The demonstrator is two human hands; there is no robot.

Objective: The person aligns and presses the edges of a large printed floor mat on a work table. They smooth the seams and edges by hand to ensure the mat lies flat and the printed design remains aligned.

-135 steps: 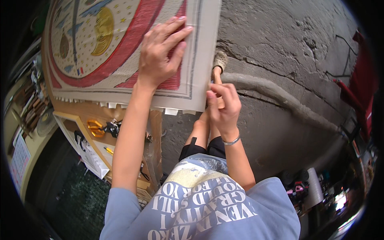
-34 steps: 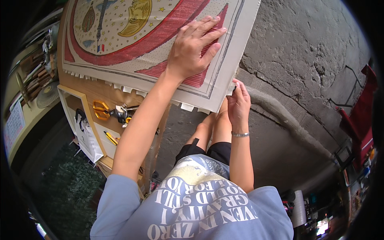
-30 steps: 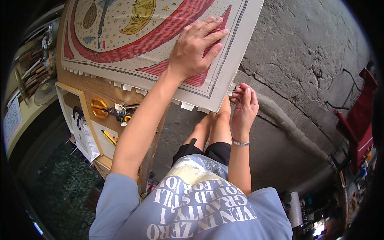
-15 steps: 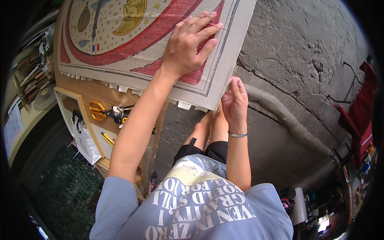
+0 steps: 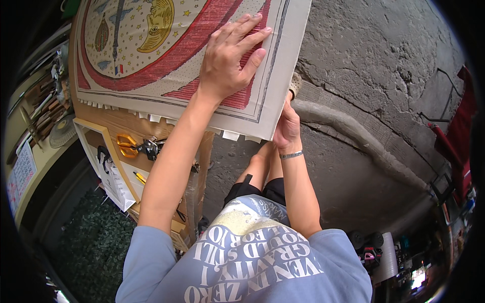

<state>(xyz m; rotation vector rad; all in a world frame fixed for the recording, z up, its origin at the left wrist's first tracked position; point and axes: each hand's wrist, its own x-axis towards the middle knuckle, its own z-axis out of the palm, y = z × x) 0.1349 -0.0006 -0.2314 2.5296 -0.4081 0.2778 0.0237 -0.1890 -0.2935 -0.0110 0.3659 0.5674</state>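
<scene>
A large printed sheet (image 5: 151, 76) with a red ring, stars and a yellow moon face lies on a board. My left hand (image 5: 230, 58) presses flat on its lower right part, fingers spread. My right hand (image 5: 285, 126) grips the sheet's right edge near the corner, fingers tucked under it; a silver bracelet sits on that wrist. A small roll of tape (image 5: 295, 83) shows just past the edge above my right hand. White tape tabs stick out along the sheet's lower edge.
Below the board stands a wooden shelf (image 5: 108, 151) holding orange-handled scissors (image 5: 126, 141), black clips and papers. Tools lie on a bench (image 5: 45, 111) at the left. A rough concrete floor (image 5: 384, 91) with a raised ridge runs to the right; red fabric (image 5: 459, 141) is at the far right.
My right hand has moved up from open beside the sheet to gripping its right edge. My left hand stays pressed on the sheet.
</scene>
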